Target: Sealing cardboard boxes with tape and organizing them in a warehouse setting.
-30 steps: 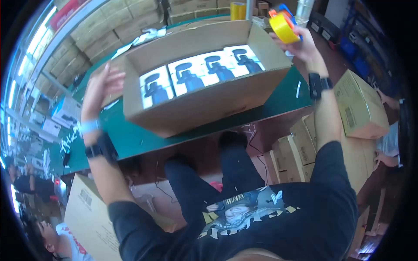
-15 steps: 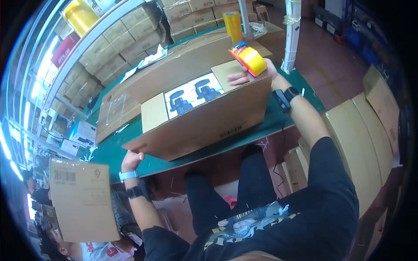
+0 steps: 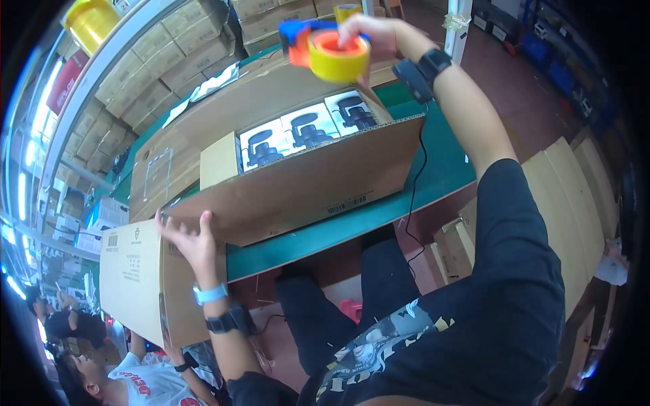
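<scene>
On the green table stands an open cardboard carton [image 3: 325, 179], its near flap raised toward me. Inside it sit white printed boxes [image 3: 308, 132] picturing black devices. Above the carton's far right part, my right hand [image 3: 376, 37] grips a tape dispenser [image 3: 338, 54], blue and orange with a roll of yellow tape. My left hand [image 3: 193, 243] is open with fingers spread, at the left end of the near flap; whether the fingertips touch the cardboard I cannot tell. Beside that hand is a second, closed carton [image 3: 132, 281].
Stacked cartons [image 3: 152, 61] fill the back left behind a metal rack post. A flat cardboard piece [image 3: 159, 172] lies left on the green table [image 3: 447, 179]. More cartons [image 3: 542, 203] stand at the right. Another person [image 3: 139, 379] is at the lower left.
My right hand has lifted the tape dispenser up and left. My left hand has opened. The near flap leans differently and a third printed box shows. The closed carton has come closer to the table.
</scene>
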Motion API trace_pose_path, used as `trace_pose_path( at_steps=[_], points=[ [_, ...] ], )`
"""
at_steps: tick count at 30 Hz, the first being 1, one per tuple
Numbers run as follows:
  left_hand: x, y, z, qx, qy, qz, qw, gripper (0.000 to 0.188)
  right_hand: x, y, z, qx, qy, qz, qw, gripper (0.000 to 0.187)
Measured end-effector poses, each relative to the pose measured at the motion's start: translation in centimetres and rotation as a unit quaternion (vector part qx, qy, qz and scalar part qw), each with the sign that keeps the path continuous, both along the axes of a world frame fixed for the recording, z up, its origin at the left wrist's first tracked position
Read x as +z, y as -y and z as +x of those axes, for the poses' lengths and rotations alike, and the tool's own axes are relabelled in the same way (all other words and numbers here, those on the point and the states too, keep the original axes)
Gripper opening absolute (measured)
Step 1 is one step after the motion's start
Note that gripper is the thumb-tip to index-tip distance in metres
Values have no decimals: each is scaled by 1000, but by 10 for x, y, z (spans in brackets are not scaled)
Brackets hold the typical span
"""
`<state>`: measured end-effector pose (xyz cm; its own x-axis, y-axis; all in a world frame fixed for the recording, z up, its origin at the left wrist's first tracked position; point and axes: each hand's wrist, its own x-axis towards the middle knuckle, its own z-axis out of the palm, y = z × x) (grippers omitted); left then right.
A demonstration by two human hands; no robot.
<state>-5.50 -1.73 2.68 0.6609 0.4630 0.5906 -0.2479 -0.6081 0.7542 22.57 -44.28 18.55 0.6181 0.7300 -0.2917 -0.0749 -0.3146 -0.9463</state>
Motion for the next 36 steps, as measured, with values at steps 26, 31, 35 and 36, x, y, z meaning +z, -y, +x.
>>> trace_pose_path(
  at_steps=[26,31,35,36],
  points=[
    [-44,121,11,35,-5,346,937,92,-18,2,-25,34,-112,-14,993,67],
    [-48,109,26,29,4,345,938,92,52,-35,-44,151,-86,13,985,72],
    [-64,102,30,34,11,336,941,94,29,-185,-45,229,19,118,966,68],
    [-70,99,28,31,12,340,940,94,10,-227,-48,204,-57,122,970,62]
  ],
)
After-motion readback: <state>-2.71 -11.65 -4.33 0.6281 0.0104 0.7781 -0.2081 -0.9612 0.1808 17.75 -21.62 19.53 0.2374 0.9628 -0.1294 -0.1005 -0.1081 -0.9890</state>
